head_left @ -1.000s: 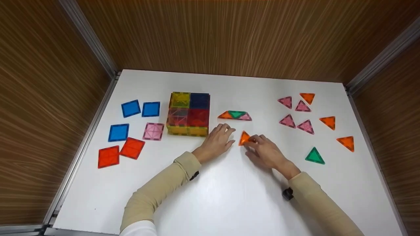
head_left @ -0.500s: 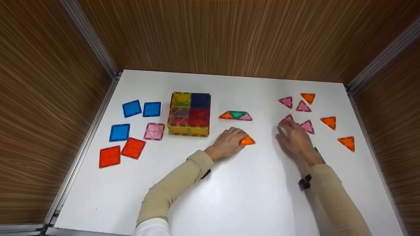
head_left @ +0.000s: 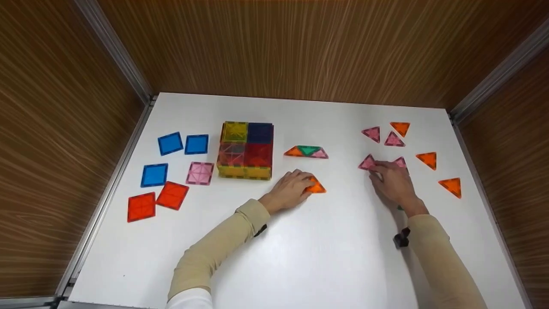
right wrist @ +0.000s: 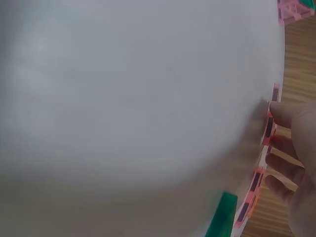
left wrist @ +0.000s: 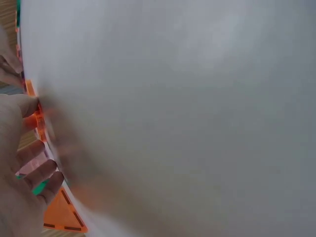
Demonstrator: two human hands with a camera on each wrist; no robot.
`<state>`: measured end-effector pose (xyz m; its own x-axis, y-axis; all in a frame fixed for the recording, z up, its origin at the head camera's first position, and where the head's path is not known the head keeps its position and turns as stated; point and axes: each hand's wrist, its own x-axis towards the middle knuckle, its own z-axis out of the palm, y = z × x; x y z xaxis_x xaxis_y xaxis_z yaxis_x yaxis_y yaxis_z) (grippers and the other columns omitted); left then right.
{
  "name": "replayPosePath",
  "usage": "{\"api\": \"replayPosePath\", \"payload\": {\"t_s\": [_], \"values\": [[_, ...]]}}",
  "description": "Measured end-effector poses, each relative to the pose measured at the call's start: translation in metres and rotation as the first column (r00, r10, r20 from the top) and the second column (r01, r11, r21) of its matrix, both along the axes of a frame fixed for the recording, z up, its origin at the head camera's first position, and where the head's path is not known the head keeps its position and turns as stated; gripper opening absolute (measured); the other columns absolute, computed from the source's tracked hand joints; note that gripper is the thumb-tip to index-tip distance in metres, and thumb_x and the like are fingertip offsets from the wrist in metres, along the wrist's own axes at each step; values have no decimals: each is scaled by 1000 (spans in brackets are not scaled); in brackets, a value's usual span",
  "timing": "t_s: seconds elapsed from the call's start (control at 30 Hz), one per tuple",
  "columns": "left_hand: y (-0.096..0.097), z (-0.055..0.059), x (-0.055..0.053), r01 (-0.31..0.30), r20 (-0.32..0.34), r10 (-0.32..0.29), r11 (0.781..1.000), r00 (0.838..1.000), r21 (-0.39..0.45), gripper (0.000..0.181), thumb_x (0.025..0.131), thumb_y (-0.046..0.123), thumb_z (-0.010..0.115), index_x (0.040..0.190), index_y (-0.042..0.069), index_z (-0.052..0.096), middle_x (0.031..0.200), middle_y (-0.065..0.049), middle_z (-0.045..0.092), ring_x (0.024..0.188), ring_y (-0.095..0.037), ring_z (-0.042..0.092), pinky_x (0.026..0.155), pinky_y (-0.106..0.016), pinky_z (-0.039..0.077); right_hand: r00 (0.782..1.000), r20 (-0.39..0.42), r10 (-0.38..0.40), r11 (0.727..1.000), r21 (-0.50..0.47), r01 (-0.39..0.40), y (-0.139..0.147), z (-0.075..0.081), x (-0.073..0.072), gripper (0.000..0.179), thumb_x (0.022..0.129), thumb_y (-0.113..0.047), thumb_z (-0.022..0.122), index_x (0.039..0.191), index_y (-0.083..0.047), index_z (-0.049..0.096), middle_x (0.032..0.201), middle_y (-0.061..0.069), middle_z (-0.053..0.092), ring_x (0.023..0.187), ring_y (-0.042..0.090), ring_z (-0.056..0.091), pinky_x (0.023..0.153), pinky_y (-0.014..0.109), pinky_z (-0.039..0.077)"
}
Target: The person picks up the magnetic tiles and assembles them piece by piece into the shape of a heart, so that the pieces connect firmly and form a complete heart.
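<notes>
My left hand (head_left: 289, 189) holds an orange triangle magnetic tile (head_left: 316, 185) lying on the table; in the left wrist view the thumb and forefinger are at that orange tile (left wrist: 40, 126). The right hand (head_left: 392, 180) pinches a pink triangle magnetic tile (head_left: 367, 162) by its right side. Under this hand, a second pink triangle tile (head_left: 400, 162) is partly covered. A green triangle tile (right wrist: 222, 217) is mostly hidden by the right wrist in the head view. Beyond the left hand lies a joined strip of orange, green and pink triangles (head_left: 308, 150).
A block of stacked square tiles (head_left: 245, 150) stands left of the strip. Blue squares (head_left: 154, 175), red squares (head_left: 141, 207) and a pink square (head_left: 200, 173) lie at the left. More pink triangles (head_left: 372, 134) and orange triangles (head_left: 451, 187) are at the right.
The right hand left the orange tile, moved right to the pink triangle and shifted it slightly left. My left hand came over to the orange tile and took hold of it.
</notes>
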<state>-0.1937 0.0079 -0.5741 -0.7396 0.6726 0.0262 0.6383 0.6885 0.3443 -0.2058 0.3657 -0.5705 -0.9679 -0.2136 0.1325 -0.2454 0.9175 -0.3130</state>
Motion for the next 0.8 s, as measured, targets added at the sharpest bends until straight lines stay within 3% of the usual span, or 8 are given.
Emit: {"api": "replayPosePath", "payload": {"t_s": [0.3,0.5,0.8], "values": [[-21,2,6,29,9,-29,1000,1000,4,31,109,29,58,136,21,70,149,-1,61,128,-25,56,109,-45,50,989,-65,132,991,-8,-132,-33,-2,14,27,97,-11,76,123,-6,77,120,16,75,112,37,70,98,53,59],[-29,1,5,35,-30,-35,999,999,-6,28,108,27,59,132,21,73,136,-1,68,121,-24,59,101,-42,52,955,-118,272,962,25,-271,-59,-3,18,23,94,-9,79,116,-7,81,119,12,77,111,32,72,96,50,60],[-31,3,2,27,-6,-27,1000,1000,-15,28,107,30,62,130,21,74,136,-1,69,123,-24,60,102,-42,52,905,-65,420,908,24,-419,-99,0,22,22,93,-12,80,115,-13,83,122,6,79,114,27,70,100,47,59]]}}
